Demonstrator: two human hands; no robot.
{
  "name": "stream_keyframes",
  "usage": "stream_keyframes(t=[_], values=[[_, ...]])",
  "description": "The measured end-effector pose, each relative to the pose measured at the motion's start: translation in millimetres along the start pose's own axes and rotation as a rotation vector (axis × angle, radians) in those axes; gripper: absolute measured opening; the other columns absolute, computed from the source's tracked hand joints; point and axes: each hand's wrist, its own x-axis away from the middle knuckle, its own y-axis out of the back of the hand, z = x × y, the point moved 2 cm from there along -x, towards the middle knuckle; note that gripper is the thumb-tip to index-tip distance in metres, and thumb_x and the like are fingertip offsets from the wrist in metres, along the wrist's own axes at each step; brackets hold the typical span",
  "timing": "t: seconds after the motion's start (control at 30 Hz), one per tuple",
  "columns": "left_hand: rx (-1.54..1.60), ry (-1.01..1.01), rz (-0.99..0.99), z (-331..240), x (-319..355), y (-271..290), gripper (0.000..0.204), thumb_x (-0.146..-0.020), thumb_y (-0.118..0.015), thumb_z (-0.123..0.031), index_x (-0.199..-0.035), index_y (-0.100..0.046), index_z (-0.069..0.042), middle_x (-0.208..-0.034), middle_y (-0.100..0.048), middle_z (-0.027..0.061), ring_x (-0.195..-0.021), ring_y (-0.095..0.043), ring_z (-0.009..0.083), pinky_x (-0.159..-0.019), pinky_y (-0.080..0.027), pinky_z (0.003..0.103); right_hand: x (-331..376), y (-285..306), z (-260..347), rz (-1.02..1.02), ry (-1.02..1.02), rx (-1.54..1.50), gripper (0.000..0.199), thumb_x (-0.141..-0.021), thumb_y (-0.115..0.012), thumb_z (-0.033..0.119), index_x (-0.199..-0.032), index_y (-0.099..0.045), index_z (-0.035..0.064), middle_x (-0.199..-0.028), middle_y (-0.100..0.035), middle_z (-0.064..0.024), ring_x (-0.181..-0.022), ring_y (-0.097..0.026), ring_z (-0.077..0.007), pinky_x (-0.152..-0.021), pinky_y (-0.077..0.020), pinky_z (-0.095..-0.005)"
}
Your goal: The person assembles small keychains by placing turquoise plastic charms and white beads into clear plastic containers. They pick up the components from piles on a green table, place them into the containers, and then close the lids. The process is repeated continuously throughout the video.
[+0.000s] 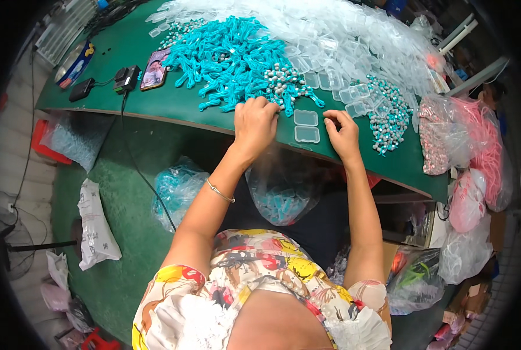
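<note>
We saw the left hand (254, 123) in a closed grip on turquoise pieces (231, 55) left of the open clear case (306, 126); the right hand (343, 135), fingers curled and grip uncertain, lay just right of it.

The person wears a sleeveless top printed in yellow, red, white and dark patches, with white ruffled trim at both shoulders. A thin silver bangle (220, 191) circles the left wrist; both forearms are bare.

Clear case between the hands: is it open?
Yes, the clear case lies open, both halves flat on the green table.
</note>
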Motion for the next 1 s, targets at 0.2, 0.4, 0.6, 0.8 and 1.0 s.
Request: stream_keyframes(t=[0.2,0.4,0.6,0.8,1.0], values=[[-0.077,0.041,0.039,5.5,-2.0,0.6,0.014,-0.076,-0.076,-0.016,-0.089,-0.071,-0.015,-0.083,-0.062,0.0016,-0.083,-0.06,0.0242,-0.07,-0.04,0.041,1.8,1.4,2.2,0.003,0.032,0.047,0.013,-0.082,-0.067,0.002,-0.094,-0.07,0.0025,-0.085,-0.066,-0.0094,-0.074,-0.064,-0.0207,-0.068,-0.0513,-0.0315],[-0.141,-0.044,0.034,0.5,-4.8,-4.1,0.011,-0.076,-0.073,-0.015,-0.085,-0.068,-0.014,-0.081,-0.061,0.0026,-0.082,-0.06,0.0245,-0.069,-0.039,0.041,3.1,0.5,2.5,-0.026,0.067,0.072,0.01,-0.081,-0.067,0.003,-0.091,-0.07,0.0047,-0.083,-0.064,-0.0093,-0.074,-0.063,-0.0238,-0.067,-0.05,-0.0343],[-0.159,-0.163,0.0,-3.4,-9.3,-8.9,0.006,-0.075,-0.066,-0.008,-0.079,-0.063,-0.011,-0.077,-0.059,0.0052,-0.077,-0.058,0.0257,-0.067,-0.038,0.042,1.7,2.3,-0.8,-0.066,0.058,0.034,0.009,-0.083,-0.066,0.003,-0.091,-0.07,0.0044,-0.082,-0.064,-0.0107,-0.073,-0.064,-0.0251,-0.065,-0.0496,-0.0344],[-0.104,-0.307,0.093,-6.0,-12.6,-1.9,0.009,-0.072,-0.065,-0.005,-0.079,-0.064,-0.01,-0.076,-0.057,0.007,-0.075,-0.058,0.0271,-0.065,-0.041,0.042,8.1,15.9,8.7,-0.129,0.018,-0.006,0.01,-0.084,-0.065,0.0,-0.092,-0.07,0.0031,-0.081,-0.063,-0.0086,-0.067,-0.061,-0.0179,-0.061,-0.048,-0.0292],[0.044,-0.242,0.128,-4.9,-9.4,-7.0,0.005,-0.073,-0.063,-0.005,-0.077,-0.064,-0.006,-0.078,-0.059,0.0115,-0.077,-0.062,0.031,-0.066,-0.049,0.045,29.4,48.9,27.4,-0.158,0.057,0.087,0.013,-0.083,-0.063,-0.004,-0.095,-0.069,0.0008,-0.088,-0.066,-0.011,-0.076,-0.065,-0.0199,-0.068,-0.0512,-0.029]])
